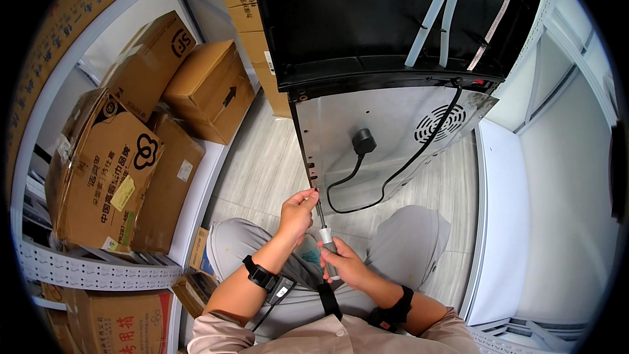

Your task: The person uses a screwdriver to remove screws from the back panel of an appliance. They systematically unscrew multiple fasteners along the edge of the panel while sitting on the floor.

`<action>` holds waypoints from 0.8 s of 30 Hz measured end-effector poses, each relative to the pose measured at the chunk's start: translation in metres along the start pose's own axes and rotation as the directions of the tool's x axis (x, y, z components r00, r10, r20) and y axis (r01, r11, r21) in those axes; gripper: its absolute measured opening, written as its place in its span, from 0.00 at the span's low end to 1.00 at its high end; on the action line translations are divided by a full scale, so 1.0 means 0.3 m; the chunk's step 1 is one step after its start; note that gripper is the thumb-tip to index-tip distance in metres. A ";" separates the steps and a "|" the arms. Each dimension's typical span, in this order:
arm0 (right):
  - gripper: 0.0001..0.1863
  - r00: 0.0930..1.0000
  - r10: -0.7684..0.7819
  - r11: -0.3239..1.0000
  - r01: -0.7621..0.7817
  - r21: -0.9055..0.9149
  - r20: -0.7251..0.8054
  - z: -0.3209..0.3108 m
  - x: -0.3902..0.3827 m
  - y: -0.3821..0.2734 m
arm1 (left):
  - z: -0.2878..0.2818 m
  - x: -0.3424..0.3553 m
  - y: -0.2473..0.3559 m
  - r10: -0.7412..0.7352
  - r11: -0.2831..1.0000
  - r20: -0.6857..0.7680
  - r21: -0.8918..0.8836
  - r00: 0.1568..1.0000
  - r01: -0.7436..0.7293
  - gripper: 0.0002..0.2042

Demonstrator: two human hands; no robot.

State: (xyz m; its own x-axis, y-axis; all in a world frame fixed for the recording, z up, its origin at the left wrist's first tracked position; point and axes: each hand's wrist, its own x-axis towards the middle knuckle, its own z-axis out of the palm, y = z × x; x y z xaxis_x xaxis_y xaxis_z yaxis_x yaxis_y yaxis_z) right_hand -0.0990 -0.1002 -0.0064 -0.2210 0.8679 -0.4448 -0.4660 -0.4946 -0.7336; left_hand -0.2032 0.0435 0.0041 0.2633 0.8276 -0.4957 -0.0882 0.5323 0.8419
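A black upright appliance [380, 13] with clear tubes [426, 19] has a silver lower panel [341, 118], a vent, a black power cord [426, 144] and a black plug [363, 140]. My left hand [297, 213] is pinched at the panel's lower left edge, around the tip end of a screwdriver's shaft [322, 216]; any screw between the fingertips is too small to make out. My right hand [344, 265] is closed on the screwdriver's white-and-grey handle [327, 236] below it, with the tool pointing up toward that edge.
Metal shelving [98, 262] at left holds several cardboard boxes [203, 92]. A tall carton [249, 46] stands beside the appliance. White shelving [498, 216] runs along the right. My bent knees rest over the grey plank floor [249, 157].
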 end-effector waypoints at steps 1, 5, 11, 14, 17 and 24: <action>0.15 1.000 0.003 1.000 -0.003 0.004 0.000 0.001 -0.001 -0.001 | 0.000 0.001 0.001 -0.003 1.000 0.001 -0.001 1.000 0.003 0.11; 0.15 1.000 0.002 1.000 -0.002 -0.005 -0.006 -0.004 0.002 0.005 | 0.004 -0.001 0.000 0.003 1.000 0.000 0.005 1.000 -0.003 0.11; 0.16 1.000 0.022 1.000 -0.022 -0.003 -0.022 0.002 0.002 -0.001 | 0.003 -0.002 0.002 0.011 1.000 -0.027 -0.012 1.000 -0.011 0.14; 0.16 0.998 0.023 0.999 -0.025 -0.044 -0.054 0.017 -0.007 -0.018 | 0.002 0.003 -0.001 0.017 1.000 -0.029 -0.013 0.999 -0.017 0.13; 0.19 0.994 -0.062 0.985 0.047 -0.168 -0.088 0.016 -0.009 -0.018 | 0.002 0.003 0.006 -0.020 1.000 -0.013 -0.011 1.000 0.020 0.10; 0.24 0.944 -0.290 0.842 0.173 -0.510 -0.159 0.003 -0.015 0.001 | 0.011 -0.003 0.007 -0.034 0.979 -0.021 0.200 0.999 0.037 0.14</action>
State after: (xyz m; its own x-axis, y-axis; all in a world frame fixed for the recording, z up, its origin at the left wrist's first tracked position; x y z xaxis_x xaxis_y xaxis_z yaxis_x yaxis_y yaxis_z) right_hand -0.0989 -0.1042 -0.0041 0.0626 0.9554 -0.2885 0.0062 -0.2894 -0.9572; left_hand -0.2005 0.0432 0.0071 0.2455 0.8127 -0.5284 0.1160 0.5165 0.8484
